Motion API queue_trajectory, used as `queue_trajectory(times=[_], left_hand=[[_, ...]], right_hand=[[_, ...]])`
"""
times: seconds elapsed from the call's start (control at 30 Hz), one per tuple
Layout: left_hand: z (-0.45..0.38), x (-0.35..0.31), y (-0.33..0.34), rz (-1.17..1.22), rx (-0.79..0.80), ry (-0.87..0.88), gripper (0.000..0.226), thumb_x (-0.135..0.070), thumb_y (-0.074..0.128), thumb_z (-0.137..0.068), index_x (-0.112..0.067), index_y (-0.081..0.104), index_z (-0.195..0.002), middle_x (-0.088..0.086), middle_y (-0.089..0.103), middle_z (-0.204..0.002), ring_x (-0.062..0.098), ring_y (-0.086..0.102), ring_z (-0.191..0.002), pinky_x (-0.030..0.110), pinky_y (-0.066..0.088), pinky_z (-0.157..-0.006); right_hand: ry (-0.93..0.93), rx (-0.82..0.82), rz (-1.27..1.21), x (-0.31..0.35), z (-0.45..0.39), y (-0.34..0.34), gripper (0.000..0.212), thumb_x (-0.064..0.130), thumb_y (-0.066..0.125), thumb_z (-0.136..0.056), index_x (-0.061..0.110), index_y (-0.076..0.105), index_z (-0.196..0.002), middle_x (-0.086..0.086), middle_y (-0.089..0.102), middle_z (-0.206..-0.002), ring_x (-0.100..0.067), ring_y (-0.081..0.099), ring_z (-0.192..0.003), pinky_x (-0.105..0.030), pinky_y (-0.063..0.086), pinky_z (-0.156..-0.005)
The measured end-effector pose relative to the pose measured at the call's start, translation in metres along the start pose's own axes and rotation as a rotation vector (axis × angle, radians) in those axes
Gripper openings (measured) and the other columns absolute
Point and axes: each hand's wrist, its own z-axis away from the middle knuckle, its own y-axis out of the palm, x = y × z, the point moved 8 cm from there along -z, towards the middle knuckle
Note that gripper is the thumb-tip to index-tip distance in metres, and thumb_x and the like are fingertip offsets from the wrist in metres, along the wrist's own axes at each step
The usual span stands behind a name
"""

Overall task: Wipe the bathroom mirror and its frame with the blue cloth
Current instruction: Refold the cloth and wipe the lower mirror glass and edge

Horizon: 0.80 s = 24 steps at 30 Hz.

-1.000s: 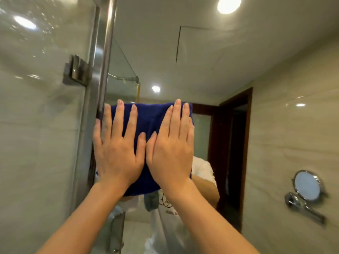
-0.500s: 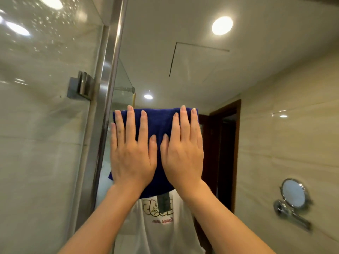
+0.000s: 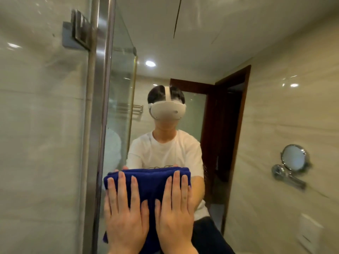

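Now wiping mirror [image 3: 183, 52] near left frame [image 3: 97, 125] | left hand [image 3: 126, 219], right hand [image 3: 176, 217] flat, fingers spread, pressing blue cloth [image 3: 148, 182] | next: likely frame edge.

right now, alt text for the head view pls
Both hands, left and right, press a folded blue cloth flat against the mirror, beside its metal frame. A small round mirror hangs on the tiled wall at right.
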Motion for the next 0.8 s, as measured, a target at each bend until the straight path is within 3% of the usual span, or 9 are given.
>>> queue_trajectory(times=[0.13, 0.33, 0.53, 0.67, 0.8], left_hand=[[-0.034, -0.019, -0.006, 0.049, -0.023, -0.030, 0.057, -0.033, 0.028, -0.103, -0.001, 0.027, -0.150, 0.023, 0.017, -0.159, 0.041, 0.009, -0.149, 0.047, 0.008, -0.121], [-0.124, -0.092, -0.009, 0.125, -0.066, 0.007, 0.056, -0.031, 0.033, -0.104, -0.005, 0.027, -0.153, 0.020, 0.021, -0.160, 0.038, 0.012, -0.149, 0.048, 0.012, -0.122], [-0.035, -0.128, 0.020, 0.145, -0.021, 0.071, 0.057, -0.029, 0.037, -0.103, -0.006, 0.025, -0.154, 0.019, 0.014, -0.162, 0.037, 0.007, -0.151, 0.050, 0.014, -0.121], [0.039, -0.158, 0.039, 0.179, 0.105, 0.067, 0.071, -0.029, 0.040, -0.096, -0.011, 0.006, -0.157, 0.013, -0.005, -0.165, 0.036, -0.001, -0.151, 0.057, 0.019, -0.115], [0.012, -0.181, 0.041, 0.193, 0.085, 0.042, 0.063, -0.028, 0.040, -0.100, -0.005, 0.018, -0.154, 0.020, 0.008, -0.162, 0.040, 0.003, -0.150, 0.057, 0.019, -0.118]], right_hand=[[-0.015, -0.052, -0.044, -0.015, -0.040, -0.021, 0.049, 0.027, 0.031, -0.105, 0.000, 0.034, -0.146, -0.020, 0.033, -0.153, -0.029, 0.017, -0.150, -0.041, 0.017, -0.123], [0.077, -0.085, 0.012, -0.085, -0.120, -0.054, 0.054, 0.029, 0.032, -0.105, 0.000, 0.029, -0.150, -0.019, 0.024, -0.159, -0.031, 0.014, -0.150, -0.043, 0.019, -0.122], [0.103, -0.064, 0.011, -0.128, -0.028, -0.048, 0.054, 0.029, 0.032, -0.105, 0.002, 0.025, -0.151, -0.019, 0.024, -0.159, -0.032, 0.016, -0.150, -0.045, 0.024, -0.120], [0.041, 0.030, 0.031, -0.158, 0.042, -0.042, 0.060, 0.032, 0.028, -0.107, 0.008, 0.006, -0.156, -0.013, 0.009, -0.163, -0.029, 0.012, -0.151, -0.049, 0.030, -0.115], [0.023, -0.013, -0.013, -0.185, 0.015, -0.058, 0.056, 0.032, 0.033, -0.105, 0.002, 0.019, -0.151, -0.018, 0.023, -0.157, -0.031, 0.014, -0.150, -0.051, 0.034, -0.114]])
